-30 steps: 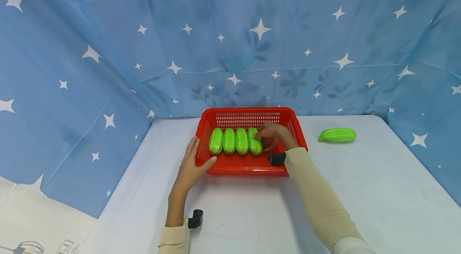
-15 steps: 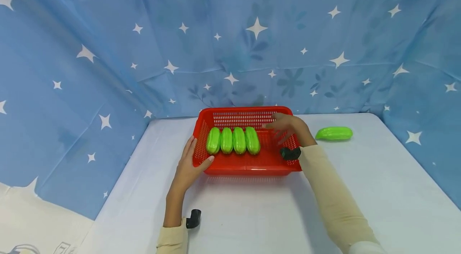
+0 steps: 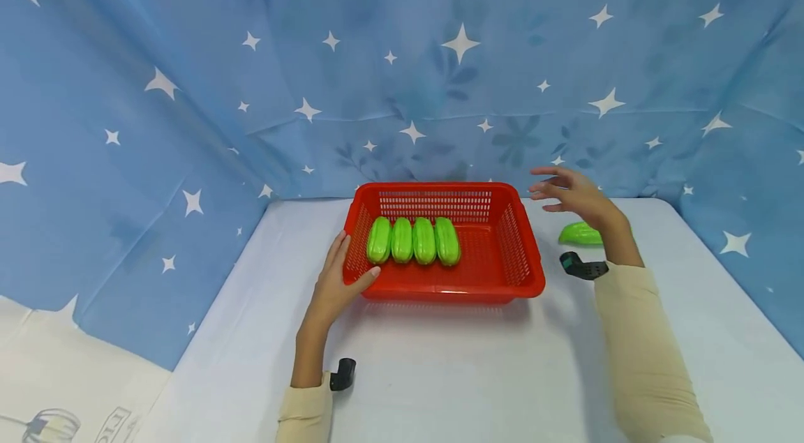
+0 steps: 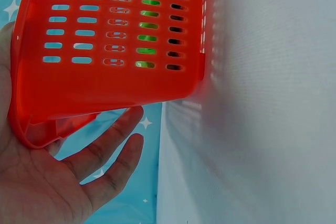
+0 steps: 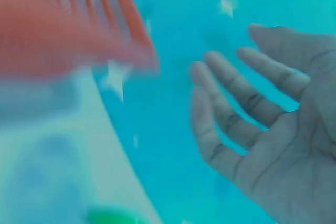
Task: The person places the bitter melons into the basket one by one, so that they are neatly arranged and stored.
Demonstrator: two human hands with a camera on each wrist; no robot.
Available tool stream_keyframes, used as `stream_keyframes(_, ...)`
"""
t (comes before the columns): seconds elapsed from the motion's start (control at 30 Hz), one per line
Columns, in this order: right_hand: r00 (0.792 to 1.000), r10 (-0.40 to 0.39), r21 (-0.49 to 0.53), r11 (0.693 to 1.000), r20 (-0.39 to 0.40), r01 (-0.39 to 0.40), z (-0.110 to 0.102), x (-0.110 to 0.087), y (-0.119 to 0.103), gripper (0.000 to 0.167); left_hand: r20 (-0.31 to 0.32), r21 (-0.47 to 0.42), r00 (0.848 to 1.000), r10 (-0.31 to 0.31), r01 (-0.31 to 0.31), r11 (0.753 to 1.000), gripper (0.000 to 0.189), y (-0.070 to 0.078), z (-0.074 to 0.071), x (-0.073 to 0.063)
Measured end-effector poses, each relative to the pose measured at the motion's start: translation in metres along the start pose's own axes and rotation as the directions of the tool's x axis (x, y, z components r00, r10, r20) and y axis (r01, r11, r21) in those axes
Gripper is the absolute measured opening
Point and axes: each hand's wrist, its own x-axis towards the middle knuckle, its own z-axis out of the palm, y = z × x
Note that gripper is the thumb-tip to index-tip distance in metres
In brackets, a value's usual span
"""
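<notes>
Several bright green, ribbed, cucumber-like vegetables [image 3: 402, 241] lie side by side in the left half of a red plastic basket [image 3: 484, 289]. My left hand [image 3: 331, 289] rests against the basket's front left corner, thumb and straight fingers spread along the rim. In the left wrist view, the left hand [image 4: 68, 182] touches the rim corner, two fingers extending free below it. Out to the right of the basket, my right hand [image 3: 574, 199] is raised with loosely bent fingers and holds nothing. A single green vegetable [image 3: 579, 234] lies on the table just beyond its wrist, partly hidden by the arm.
The basket stands on a white-covered table [image 3: 440, 373], close to a blue star-patterned curtain [image 3: 377, 80] at the back. Black wrist cameras sit on the left [image 3: 343, 374] and right [image 3: 584, 266] forearms. The basket's right half shows bare slotted floor.
My right hand has let go of the rightmost vegetable in the basket, lifted out and moved right, near the lone vegetable. The left hand has stayed at the basket corner.
</notes>
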Motion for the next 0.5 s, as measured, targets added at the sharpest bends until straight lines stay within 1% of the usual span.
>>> stream_keyframes(0.1, 0.993, -0.011, 0.012, 1.000, -0.117, 0.012, -0.024, -0.016, 0.031, 0.049, -0.002, -0.011, 1.000, 0.003, -0.003, 1.000, 0.096, 0.000, 0.001, -0.001)
stream_keyframes(0.13, 0.988, -0.018, 0.023, 0.999, -0.154, 0.022, -0.032, -0.019, 0.046, 0.048, -0.003, -0.010, 1.000, 0.002, -0.002, 1.000, 0.096, 0.000, 0.002, -0.001)
stream_keyframes(0.2, 0.973, -0.019, 0.040, 0.999, -0.231, 0.029, -0.045, -0.029, 0.068, 0.046, -0.008, -0.012, 1.000, 0.005, -0.005, 1.000, 0.097, 0.000, 0.002, -0.001)
stream_keyframes(0.3, 0.952, -0.008, 0.040, 0.999, -0.306, 0.021, -0.061, -0.043, 0.100, 0.048, -0.016, -0.009, 1.000, 0.009, -0.009, 1.000, 0.097, 0.001, 0.002, 0.000)
stream_keyframes(0.37, 0.948, 0.024, 0.041, 0.999, -0.317, -0.011, -0.068, -0.049, 0.118, 0.052, -0.020, -0.006, 1.000, 0.010, -0.010, 1.000, 0.097, 0.001, 0.003, 0.001)
stream_keyframes(0.4, 0.946, 0.058, 0.049, 0.998, -0.318, -0.045, -0.070, -0.051, 0.126, 0.052, -0.020, -0.004, 1.000, 0.006, -0.006, 1.000, 0.097, 0.001, 0.003, 0.001)
stream_keyframes(0.5, 0.959, 0.120, 0.020, 0.993, -0.257, -0.119, -0.075, -0.053, 0.144, 0.057, -0.018, -0.006, 1.000, -0.004, 0.004, 1.000, 0.097, 0.000, 0.003, 0.000)
